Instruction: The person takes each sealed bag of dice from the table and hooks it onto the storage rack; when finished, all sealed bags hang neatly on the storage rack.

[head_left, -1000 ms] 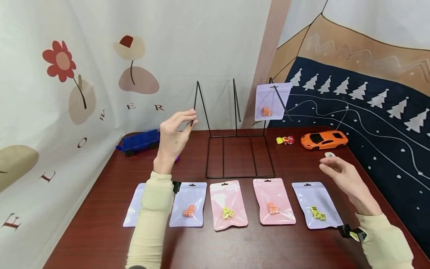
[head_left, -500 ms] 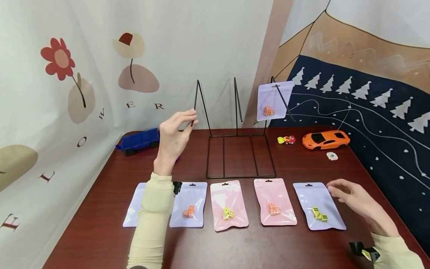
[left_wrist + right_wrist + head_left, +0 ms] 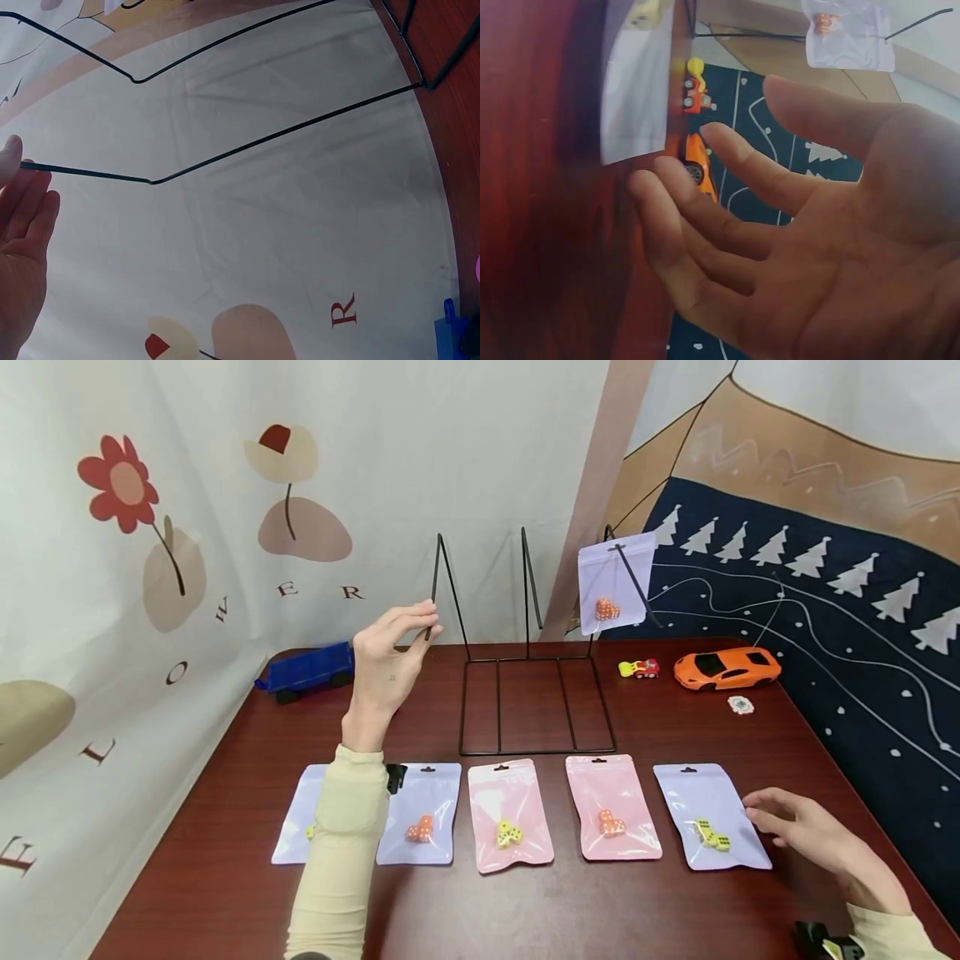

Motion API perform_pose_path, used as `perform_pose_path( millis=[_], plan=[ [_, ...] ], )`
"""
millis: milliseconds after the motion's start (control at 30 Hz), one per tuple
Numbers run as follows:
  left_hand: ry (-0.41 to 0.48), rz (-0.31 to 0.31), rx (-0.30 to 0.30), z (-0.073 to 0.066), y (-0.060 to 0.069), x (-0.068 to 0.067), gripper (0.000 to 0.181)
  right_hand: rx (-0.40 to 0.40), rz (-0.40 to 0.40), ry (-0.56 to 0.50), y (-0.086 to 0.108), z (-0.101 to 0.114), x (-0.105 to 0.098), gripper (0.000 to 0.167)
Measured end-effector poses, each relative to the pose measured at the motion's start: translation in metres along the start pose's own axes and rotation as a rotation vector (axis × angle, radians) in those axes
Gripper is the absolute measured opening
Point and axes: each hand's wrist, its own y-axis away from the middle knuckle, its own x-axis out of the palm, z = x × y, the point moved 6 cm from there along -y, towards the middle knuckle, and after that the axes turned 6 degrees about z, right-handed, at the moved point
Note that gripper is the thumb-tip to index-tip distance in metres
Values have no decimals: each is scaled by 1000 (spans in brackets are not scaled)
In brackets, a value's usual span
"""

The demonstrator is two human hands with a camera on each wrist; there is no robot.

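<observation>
My left hand [image 3: 386, 668] pinches the tip of the left prong [image 3: 86, 172] of a black wire rack [image 3: 537, 752] between thumb and fingers. A lavender zip bag [image 3: 596, 568] with orange dice hangs on the rack's right prong. Beside the right edge of another lavender bag [image 3: 708, 797], which holds yellow dice, hovers my right hand [image 3: 821, 843]. Its fingers are loosely bent with nothing between them in the right wrist view; whether they touch the bag I cannot tell. Leftward lie two pink bags, one with orange dice [image 3: 611, 777], one with yellow [image 3: 510, 793].
Further left lie a lavender bag [image 3: 420, 793] with orange dice and one [image 3: 296, 818] partly hidden by my left sleeve. Behind stand a blue toy truck [image 3: 307, 670], a small red-yellow toy [image 3: 639, 669] and an orange toy car [image 3: 726, 669]. A white chip [image 3: 741, 705] lies before the car.
My right hand has moved from near the white chip toward me, down to the right side of the rightmost lavender bag. The left hand still holds the prong.
</observation>
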Motion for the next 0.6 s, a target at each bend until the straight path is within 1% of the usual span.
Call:
perform_pose_path(
  millis=[133,267,400,500,600],
  plan=[
    [0,-4,3,-2,0,0,17,36,25,-10,-1,-4,6,44],
    [4,-10,6,-3,0,0,16,26,18,-21,-2,-3,9,38],
    [8,-10,6,-3,0,1,15,31,21,-14,0,-2,13,27],
    [9,-13,4,-3,0,2,16,32,38,5,2,0,17,18],
    [15,-12,4,-4,0,2,18,33,37,6,1,2,20,16]
  ],
)
